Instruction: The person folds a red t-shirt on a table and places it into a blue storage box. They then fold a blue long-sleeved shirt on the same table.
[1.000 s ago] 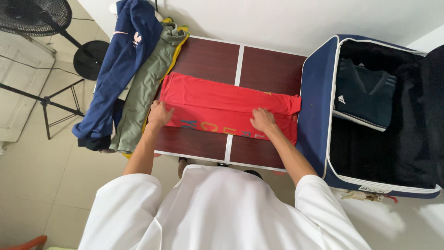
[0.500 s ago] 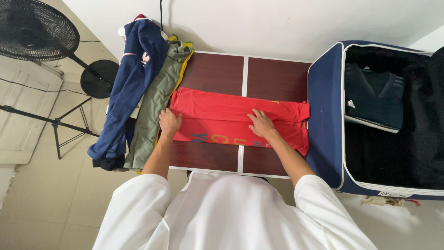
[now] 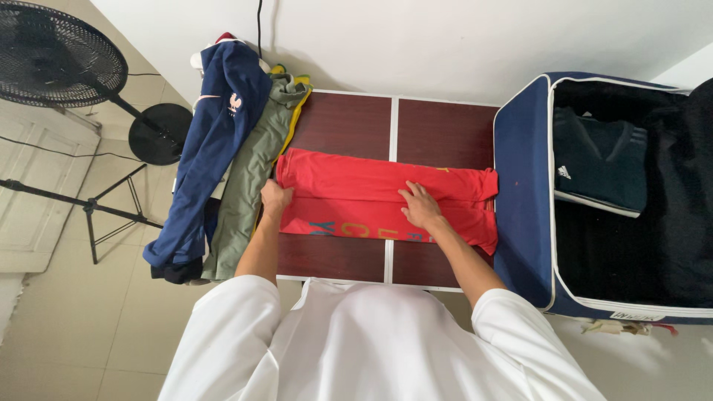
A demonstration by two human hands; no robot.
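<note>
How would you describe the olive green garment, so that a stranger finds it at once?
Start at the dark red table. Over its left edge hang several garments. The olive green garment lies between the navy blue jacket and the folded red shirt, just beside the left hand; it alone is green.
</note>
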